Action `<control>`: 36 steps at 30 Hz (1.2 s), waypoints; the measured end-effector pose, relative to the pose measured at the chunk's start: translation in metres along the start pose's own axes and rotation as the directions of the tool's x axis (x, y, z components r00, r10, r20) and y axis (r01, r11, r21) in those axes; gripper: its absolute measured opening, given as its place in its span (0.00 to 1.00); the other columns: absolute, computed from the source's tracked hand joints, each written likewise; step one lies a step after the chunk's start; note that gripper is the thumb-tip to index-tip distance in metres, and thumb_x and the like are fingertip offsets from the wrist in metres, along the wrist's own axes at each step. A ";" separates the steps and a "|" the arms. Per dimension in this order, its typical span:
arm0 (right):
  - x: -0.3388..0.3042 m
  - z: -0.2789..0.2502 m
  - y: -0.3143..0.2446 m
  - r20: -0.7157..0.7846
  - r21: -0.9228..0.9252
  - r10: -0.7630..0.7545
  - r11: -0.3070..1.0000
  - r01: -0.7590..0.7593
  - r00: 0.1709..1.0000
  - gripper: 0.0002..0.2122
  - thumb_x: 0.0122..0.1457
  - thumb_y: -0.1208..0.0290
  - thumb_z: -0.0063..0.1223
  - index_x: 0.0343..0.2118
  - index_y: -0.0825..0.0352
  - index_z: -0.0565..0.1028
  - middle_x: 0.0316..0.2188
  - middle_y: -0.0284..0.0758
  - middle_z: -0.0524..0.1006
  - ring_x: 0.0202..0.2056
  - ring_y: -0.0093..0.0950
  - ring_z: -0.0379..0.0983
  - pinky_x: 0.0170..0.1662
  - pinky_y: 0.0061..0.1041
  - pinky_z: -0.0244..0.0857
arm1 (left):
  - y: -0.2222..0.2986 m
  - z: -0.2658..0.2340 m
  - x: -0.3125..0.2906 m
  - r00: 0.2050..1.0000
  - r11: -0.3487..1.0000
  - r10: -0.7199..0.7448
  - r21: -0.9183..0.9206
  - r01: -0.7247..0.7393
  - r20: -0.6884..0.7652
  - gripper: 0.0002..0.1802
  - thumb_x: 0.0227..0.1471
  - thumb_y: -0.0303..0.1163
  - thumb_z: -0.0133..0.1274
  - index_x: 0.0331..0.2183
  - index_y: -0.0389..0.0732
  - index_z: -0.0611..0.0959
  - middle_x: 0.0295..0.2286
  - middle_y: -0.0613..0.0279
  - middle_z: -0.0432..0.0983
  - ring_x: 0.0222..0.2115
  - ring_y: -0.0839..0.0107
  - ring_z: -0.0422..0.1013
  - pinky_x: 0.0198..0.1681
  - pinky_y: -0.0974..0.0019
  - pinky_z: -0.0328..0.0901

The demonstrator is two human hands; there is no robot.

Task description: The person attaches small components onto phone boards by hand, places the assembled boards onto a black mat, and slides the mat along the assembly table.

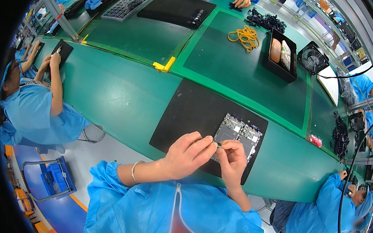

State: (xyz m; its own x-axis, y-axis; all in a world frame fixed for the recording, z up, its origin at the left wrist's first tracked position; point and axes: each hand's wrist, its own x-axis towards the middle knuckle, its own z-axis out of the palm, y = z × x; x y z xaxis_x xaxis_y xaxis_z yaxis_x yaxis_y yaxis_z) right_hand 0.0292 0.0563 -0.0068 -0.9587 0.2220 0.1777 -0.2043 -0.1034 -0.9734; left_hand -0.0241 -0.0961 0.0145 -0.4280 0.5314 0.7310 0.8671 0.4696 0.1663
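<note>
Both my hands meet over the front part of a black mat (182, 112) on the green bench. The fingertips of my left hand (188, 154) and my right hand (232, 163) pinch one small dark part with a light edge (219, 145); its exact kind is too small to tell. Beneath and just beyond my fingers, a panel of circuit boards (228, 130) lies on the mat, with silvery components and dark connectors along its far edge. My right hand hides some of the panel's near side.
Across the bench lie yellow rubber bands (245, 37), a black box (281, 58) holding rounded items, a small fan (313, 58) and a pile of black parts (266, 20). Co-workers sit at left (44, 106) and right (318, 208). A black cable (350, 171) hangs at right.
</note>
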 end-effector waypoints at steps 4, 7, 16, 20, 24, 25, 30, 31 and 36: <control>0.014 -0.004 -0.001 0.016 -0.089 0.085 0.993 -0.083 0.996 0.09 0.55 0.83 0.49 0.38 0.70 0.67 0.38 0.35 0.69 0.37 0.19 0.68 0.38 0.15 0.64 | -0.016 0.002 0.009 0.996 0.994 -0.058 -0.090 0.064 0.071 0.23 0.35 0.27 0.57 0.40 0.42 0.76 0.39 0.61 0.69 0.38 0.62 0.67 0.35 0.66 0.68; 0.021 -0.017 0.002 -0.052 -0.157 0.116 0.980 -0.123 0.992 0.11 0.55 0.83 0.48 0.42 0.70 0.67 0.42 0.37 0.70 0.42 0.22 0.69 0.42 0.18 0.64 | -0.046 0.018 0.031 0.921 0.927 -0.281 -0.172 0.333 0.270 0.24 0.34 0.28 0.62 0.38 0.40 0.74 0.36 0.57 0.68 0.38 0.56 0.66 0.39 0.60 0.64; -0.006 -0.085 0.030 -0.373 -0.164 0.143 0.962 -0.217 0.917 0.10 0.58 0.75 0.48 0.43 0.70 0.70 0.37 0.35 0.73 0.38 0.21 0.71 0.42 0.19 0.65 | -0.072 0.087 0.036 0.883 0.945 -0.208 -0.147 0.293 0.421 0.33 0.37 0.43 0.62 0.44 0.39 0.73 0.42 0.56 0.67 0.47 0.55 0.59 0.51 0.56 0.56; 0.010 -0.082 0.032 -0.350 -0.248 0.126 0.943 -0.222 0.928 0.09 0.58 0.75 0.49 0.41 0.71 0.71 0.35 0.33 0.74 0.35 0.20 0.71 0.40 0.19 0.65 | -0.046 0.129 0.035 0.821 0.909 -0.113 -0.274 0.312 0.560 0.35 0.32 0.37 0.66 0.44 0.38 0.72 0.42 0.56 0.66 0.47 0.57 0.60 0.51 0.59 0.58; 0.020 -0.078 0.029 -0.371 -0.313 0.089 0.925 -0.215 0.924 0.09 0.58 0.75 0.49 0.41 0.71 0.72 0.35 0.34 0.74 0.35 0.20 0.71 0.39 0.18 0.66 | -0.048 0.103 0.051 0.789 0.833 -0.179 -0.336 0.439 0.588 0.28 0.36 0.31 0.63 0.42 0.38 0.71 0.42 0.55 0.66 0.42 0.55 0.64 0.46 0.59 0.62; 0.022 -0.075 0.028 -0.385 -0.306 0.088 0.927 -0.217 0.919 0.09 0.58 0.75 0.49 0.41 0.71 0.72 0.35 0.34 0.74 0.35 0.20 0.71 0.39 0.18 0.66 | -0.046 0.091 0.051 0.859 0.850 -0.176 -0.366 0.379 0.482 0.25 0.39 0.29 0.61 0.42 0.38 0.71 0.41 0.54 0.66 0.41 0.55 0.65 0.44 0.58 0.64; 0.031 -0.052 0.011 -0.287 -0.105 0.099 0.985 -0.134 0.953 0.11 0.59 0.74 0.48 0.43 0.71 0.72 0.36 0.35 0.75 0.36 0.21 0.72 0.41 0.18 0.66 | -0.030 0.050 0.050 0.912 0.897 -0.121 -0.350 0.269 0.392 0.25 0.40 0.29 0.60 0.43 0.39 0.72 0.41 0.56 0.67 0.41 0.55 0.65 0.42 0.59 0.65; 0.031 -0.047 0.005 -0.275 -0.109 0.084 0.987 -0.118 0.958 0.10 0.60 0.74 0.47 0.42 0.73 0.71 0.35 0.35 0.75 0.36 0.21 0.72 0.41 0.20 0.66 | -0.026 0.045 0.048 0.920 0.908 -0.124 -0.332 0.257 0.371 0.25 0.40 0.29 0.60 0.43 0.39 0.72 0.41 0.56 0.67 0.41 0.56 0.66 0.40 0.60 0.66; 0.017 -0.043 -0.002 -0.237 -0.205 0.053 0.973 -0.104 0.970 0.08 0.58 0.78 0.49 0.39 0.72 0.73 0.34 0.34 0.74 0.34 0.20 0.72 0.39 0.17 0.66 | -0.013 0.034 0.040 0.968 0.955 -0.061 -0.268 0.128 0.243 0.25 0.38 0.28 0.59 0.43 0.39 0.72 0.39 0.58 0.67 0.40 0.61 0.67 0.35 0.65 0.70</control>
State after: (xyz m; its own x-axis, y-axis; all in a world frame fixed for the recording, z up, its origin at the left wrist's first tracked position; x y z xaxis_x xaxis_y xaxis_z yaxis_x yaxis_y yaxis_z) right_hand 0.0218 0.1018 -0.0076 -0.8938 0.4400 0.0863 -0.0589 0.0755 -0.9954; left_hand -0.0610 -0.0572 0.0189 -0.5293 0.6574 0.5364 0.8417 0.3275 0.4292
